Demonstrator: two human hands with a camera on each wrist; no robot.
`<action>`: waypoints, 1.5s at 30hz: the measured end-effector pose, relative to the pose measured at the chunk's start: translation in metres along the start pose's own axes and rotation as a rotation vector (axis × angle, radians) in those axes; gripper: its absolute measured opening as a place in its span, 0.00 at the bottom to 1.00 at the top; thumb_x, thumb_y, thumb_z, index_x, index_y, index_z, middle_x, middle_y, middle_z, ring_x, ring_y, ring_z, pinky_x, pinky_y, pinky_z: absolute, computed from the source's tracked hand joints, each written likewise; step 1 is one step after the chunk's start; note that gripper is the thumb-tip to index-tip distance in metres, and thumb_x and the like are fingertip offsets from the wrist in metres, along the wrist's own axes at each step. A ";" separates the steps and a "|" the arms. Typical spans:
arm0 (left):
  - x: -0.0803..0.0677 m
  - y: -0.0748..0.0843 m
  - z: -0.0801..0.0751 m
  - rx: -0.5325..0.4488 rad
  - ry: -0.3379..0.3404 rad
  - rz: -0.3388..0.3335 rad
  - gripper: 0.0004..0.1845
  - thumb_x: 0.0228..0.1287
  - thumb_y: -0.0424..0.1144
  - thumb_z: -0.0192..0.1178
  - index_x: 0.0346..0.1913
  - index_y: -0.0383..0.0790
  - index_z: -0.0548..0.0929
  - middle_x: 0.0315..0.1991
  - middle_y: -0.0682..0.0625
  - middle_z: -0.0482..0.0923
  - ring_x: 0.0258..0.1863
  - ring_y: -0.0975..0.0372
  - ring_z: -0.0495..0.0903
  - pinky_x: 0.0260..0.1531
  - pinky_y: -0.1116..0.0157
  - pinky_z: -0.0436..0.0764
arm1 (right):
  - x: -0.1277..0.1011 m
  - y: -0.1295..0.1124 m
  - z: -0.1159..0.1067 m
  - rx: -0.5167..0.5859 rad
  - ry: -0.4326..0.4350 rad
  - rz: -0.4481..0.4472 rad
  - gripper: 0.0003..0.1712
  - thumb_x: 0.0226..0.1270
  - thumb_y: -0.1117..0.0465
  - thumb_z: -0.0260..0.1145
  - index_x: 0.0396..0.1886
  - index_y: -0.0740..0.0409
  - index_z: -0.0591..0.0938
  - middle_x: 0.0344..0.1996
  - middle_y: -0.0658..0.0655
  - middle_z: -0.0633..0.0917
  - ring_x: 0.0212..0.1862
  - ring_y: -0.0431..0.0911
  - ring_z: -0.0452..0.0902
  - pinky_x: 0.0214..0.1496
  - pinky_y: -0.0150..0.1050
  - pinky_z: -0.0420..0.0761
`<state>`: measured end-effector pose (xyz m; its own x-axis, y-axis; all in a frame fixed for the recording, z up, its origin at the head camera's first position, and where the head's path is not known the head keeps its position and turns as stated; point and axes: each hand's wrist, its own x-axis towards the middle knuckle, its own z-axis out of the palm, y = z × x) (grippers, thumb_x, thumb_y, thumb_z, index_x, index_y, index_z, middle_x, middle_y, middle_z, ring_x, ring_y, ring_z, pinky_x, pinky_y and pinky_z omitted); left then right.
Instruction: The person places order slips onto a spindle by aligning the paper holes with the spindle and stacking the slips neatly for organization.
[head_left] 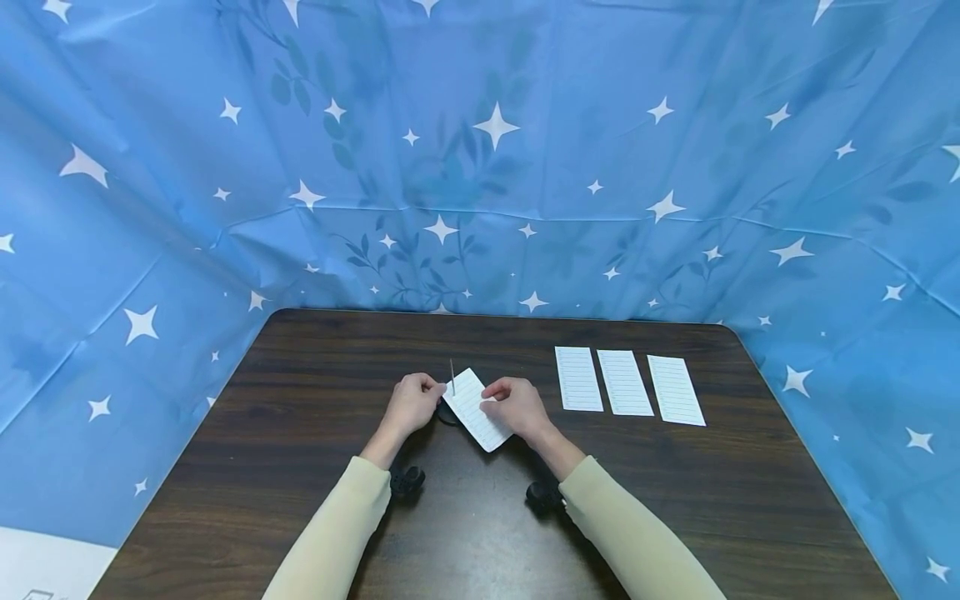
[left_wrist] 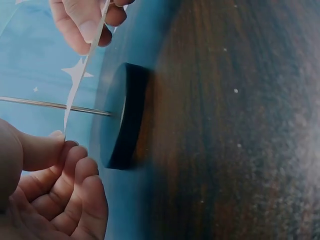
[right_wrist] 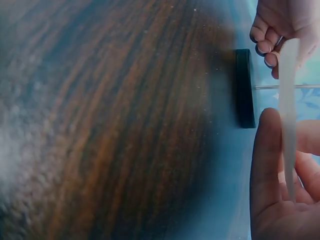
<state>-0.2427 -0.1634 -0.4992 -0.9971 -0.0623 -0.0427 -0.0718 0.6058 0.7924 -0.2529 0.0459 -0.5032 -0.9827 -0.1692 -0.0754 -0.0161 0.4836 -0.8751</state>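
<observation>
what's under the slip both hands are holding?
Under the lined slip: a black round base with a thin upright spike, on the dark table. From the head camera, the slip hides most of the base.

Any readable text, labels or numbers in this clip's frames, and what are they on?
No readable text in any view.
Held slip, pinched by left hand and right hand at the spike: ruled lines only, nothing legible.
Three slips on the table: ruled lines, too small to read.
Backdrop: white stars and leaf shapes, no words.
</observation>
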 end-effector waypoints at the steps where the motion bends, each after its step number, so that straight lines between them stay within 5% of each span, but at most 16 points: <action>1: 0.000 0.000 0.001 0.006 -0.001 0.000 0.13 0.75 0.41 0.60 0.34 0.37 0.85 0.25 0.50 0.79 0.22 0.59 0.73 0.26 0.62 0.71 | 0.000 0.000 0.001 -0.018 -0.003 -0.007 0.04 0.61 0.66 0.75 0.36 0.57 0.88 0.31 0.54 0.82 0.33 0.46 0.75 0.34 0.38 0.75; 24: 0.005 -0.004 0.011 0.232 0.043 0.102 0.08 0.70 0.39 0.64 0.31 0.42 0.84 0.25 0.52 0.77 0.24 0.59 0.73 0.28 0.62 0.72 | -0.003 0.003 0.008 -0.295 -0.049 -0.151 0.05 0.58 0.65 0.76 0.30 0.56 0.85 0.23 0.50 0.76 0.27 0.43 0.70 0.31 0.37 0.70; 45: 0.007 -0.006 0.011 0.226 0.019 0.065 0.09 0.70 0.39 0.65 0.32 0.40 0.82 0.25 0.51 0.76 0.24 0.59 0.74 0.28 0.62 0.73 | -0.008 0.001 0.009 -0.377 -0.077 -0.148 0.07 0.61 0.63 0.75 0.33 0.56 0.83 0.26 0.51 0.76 0.27 0.45 0.70 0.30 0.38 0.71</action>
<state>-0.2491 -0.1584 -0.5111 -0.9994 -0.0313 0.0169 -0.0133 0.7711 0.6366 -0.2432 0.0395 -0.5075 -0.9482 -0.3175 -0.0102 -0.2367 0.7276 -0.6439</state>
